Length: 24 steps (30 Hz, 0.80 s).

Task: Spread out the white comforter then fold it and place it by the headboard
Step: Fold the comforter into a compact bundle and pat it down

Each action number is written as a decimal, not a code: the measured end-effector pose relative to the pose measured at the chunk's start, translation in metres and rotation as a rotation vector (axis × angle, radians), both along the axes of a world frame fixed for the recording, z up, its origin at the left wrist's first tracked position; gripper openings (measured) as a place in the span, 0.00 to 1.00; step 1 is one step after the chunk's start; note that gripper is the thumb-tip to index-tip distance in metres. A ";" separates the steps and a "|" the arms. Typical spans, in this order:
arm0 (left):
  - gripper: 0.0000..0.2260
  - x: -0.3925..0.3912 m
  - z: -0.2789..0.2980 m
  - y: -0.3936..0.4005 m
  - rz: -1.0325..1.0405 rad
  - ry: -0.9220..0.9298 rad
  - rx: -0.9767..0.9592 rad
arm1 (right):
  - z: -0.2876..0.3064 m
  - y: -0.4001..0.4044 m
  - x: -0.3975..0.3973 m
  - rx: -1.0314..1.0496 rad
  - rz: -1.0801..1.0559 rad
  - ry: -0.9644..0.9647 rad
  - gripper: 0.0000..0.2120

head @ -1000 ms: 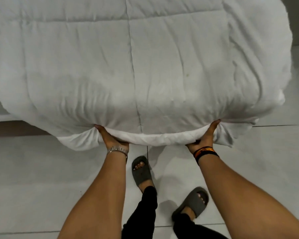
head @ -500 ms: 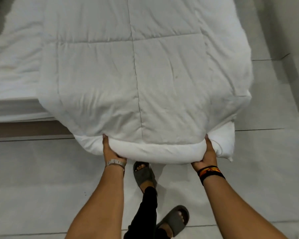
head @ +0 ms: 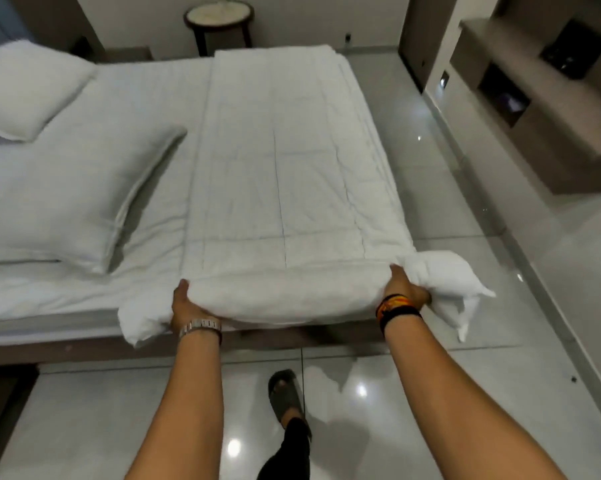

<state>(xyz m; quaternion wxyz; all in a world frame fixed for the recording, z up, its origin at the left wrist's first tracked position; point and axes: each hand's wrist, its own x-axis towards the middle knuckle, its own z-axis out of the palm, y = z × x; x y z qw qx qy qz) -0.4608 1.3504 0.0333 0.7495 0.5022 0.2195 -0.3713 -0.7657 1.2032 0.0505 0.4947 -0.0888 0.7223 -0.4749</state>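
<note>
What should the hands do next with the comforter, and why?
Probably lift the near end and fold it forward over the far half. Both the left hand and right hand grip the near end, and the comforter lies as a long strip on the bed.

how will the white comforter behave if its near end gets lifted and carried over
Likely floppy: the comforter bunches and droops past the left hand and right hand. Probably light but bulky, given its puffy quilting. Layers may slip apart.

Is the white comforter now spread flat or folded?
Folded: the comforter lies as a long strip, layered edges visible, both hands gripping its near end.
</note>
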 end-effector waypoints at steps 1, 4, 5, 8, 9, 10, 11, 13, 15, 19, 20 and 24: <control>0.22 0.013 0.012 -0.022 0.031 -0.023 0.008 | 0.011 -0.025 0.012 -0.048 0.035 0.021 0.43; 0.23 0.061 0.032 -0.098 0.046 -0.119 -0.007 | 0.030 -0.108 0.047 -0.119 0.230 0.001 0.39; 0.21 0.080 0.032 -0.123 0.000 -0.140 -0.059 | 0.034 -0.137 0.057 -0.143 0.307 -0.062 0.36; 0.22 0.129 0.027 -0.184 -0.191 -0.162 -0.140 | 0.031 -0.200 0.077 -0.158 0.547 -0.177 0.29; 0.26 0.141 0.018 -0.197 -0.247 -0.178 -0.095 | 0.023 -0.213 0.082 -0.119 0.579 -0.131 0.27; 0.29 0.146 0.008 -0.205 -0.296 -0.200 -0.040 | 0.014 -0.218 0.085 -0.091 0.575 -0.050 0.25; 0.29 0.145 -0.002 -0.208 -0.347 -0.239 0.012 | -0.001 -0.214 0.084 -0.095 0.532 0.054 0.23; 0.28 0.135 -0.027 -0.214 -0.462 -0.330 0.172 | -0.040 -0.196 0.085 -0.107 0.383 0.280 0.21; 0.29 0.113 -0.057 -0.207 -0.563 -0.471 0.524 | -0.073 -0.168 0.087 -0.038 0.266 0.413 0.26; 0.43 0.068 -0.091 -0.181 -0.319 -0.335 0.926 | -0.106 -0.156 0.092 0.214 0.248 0.347 0.49; 0.46 0.061 -0.095 -0.182 -0.279 -0.243 0.881 | -0.110 -0.164 0.095 0.191 0.244 0.315 0.52; 0.54 0.057 -0.105 -0.214 -0.082 -0.053 0.732 | -0.127 -0.204 0.099 0.174 0.153 0.325 0.63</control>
